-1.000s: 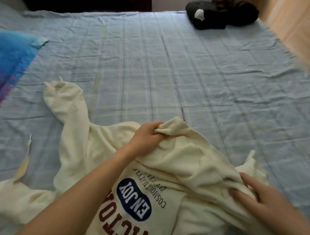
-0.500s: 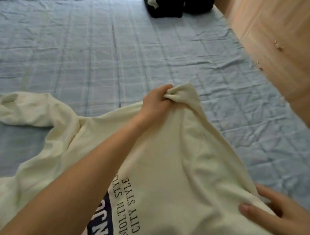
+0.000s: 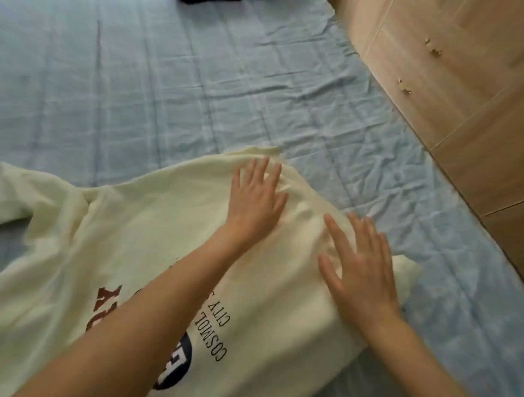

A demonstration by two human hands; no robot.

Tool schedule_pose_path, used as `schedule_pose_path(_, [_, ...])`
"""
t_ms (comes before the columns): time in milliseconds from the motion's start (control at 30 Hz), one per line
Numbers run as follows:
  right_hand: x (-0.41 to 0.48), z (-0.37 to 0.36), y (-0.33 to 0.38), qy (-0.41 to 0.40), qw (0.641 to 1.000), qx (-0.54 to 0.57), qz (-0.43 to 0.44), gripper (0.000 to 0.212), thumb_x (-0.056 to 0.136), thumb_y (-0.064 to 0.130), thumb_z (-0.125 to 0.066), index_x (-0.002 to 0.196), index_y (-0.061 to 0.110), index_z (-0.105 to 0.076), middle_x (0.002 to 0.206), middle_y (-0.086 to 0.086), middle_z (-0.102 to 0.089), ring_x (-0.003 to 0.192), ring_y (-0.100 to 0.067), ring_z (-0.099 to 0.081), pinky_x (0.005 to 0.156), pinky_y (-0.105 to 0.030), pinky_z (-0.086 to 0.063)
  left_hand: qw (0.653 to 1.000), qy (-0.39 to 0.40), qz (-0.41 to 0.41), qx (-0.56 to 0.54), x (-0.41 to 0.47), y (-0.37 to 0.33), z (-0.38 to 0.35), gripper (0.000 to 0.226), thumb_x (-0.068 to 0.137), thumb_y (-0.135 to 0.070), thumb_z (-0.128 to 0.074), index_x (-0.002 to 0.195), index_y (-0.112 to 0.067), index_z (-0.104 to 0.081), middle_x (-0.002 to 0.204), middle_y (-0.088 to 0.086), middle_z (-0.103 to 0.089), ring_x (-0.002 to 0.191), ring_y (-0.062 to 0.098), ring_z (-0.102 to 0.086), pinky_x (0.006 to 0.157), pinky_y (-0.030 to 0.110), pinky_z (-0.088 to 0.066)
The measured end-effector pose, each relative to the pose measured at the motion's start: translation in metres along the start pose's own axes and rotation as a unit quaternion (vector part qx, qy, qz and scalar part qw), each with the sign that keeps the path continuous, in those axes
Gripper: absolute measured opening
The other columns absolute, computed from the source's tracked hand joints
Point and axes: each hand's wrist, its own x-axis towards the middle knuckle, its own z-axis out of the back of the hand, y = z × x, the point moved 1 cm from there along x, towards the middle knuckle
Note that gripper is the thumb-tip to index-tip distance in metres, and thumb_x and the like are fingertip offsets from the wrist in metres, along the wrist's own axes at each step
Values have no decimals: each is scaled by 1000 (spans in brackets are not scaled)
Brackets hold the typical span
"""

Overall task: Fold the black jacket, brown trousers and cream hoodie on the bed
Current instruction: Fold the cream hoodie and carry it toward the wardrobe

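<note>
Cream fabric fills the lower left: the cream hoodie (image 3: 158, 241) lies spread front-up on the bed (image 3: 170, 93), which is covered in a wrinkled pale blue checked sheet. One sleeve trails off the hoodie's left side toward the frame edge. Printed lettering in dark red and black, with a navy oval badge, reads upside down near the hoodie's lower middle, so the garment probably lies with its hem away from the person. The left hand (image 3: 256, 198) rests flat on the hoodie's far right corner, fingers (image 3: 265, 172) straight and spread, holding nothing; it seems to be pressing the cloth down to smooth it. Right of it, the right hand (image 3: 360, 263) lies flat on the hoodie's right edge, fingers apart and straight, likely flattening bunched folds there before folding begins. A small lump of cream cloth pokes out just right of that hand. Beyond the bed's right edge runs a light wooden cabinet (image 3: 453, 85). Dark clothing (image 3: 209, 1) barely shows far above the hoodie.
</note>
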Motion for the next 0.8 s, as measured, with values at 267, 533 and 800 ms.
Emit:
schedule_pose_path(267, [-23,-72,-8,117,992,-43,33,61,93,56,-31,152,40,-32,161,7,-29,149,-25,-26,115,-59,-16,988,59,-94,108,-28,18,-67,62,99,-59,-21,155,-35,-11,165,3,1,152,23,3,119,52,6])
schedule_pose_path(533, [-62,-20,33,89,993,53,63,59,93,41,-34,145,17,-49,155,-8,-41,146,-26,-32,117,-55,-22,989,116,-88,-8,-77,7,12,55,102,-43,-37,154,-25,-27,161,5,-23,149,27,-16,121,47,-11])
schedule_pose_path(800, [-231,-34,97,32,940,131,314,30,83,13,-62,110,10,-74,133,-8,-64,125,-25,-58,104,-59,-40,984,-99,-147,8,-376,77,45,31,89,-32,-62,114,-13,-62,108,8,-55,96,30,-54,98,49,-41])
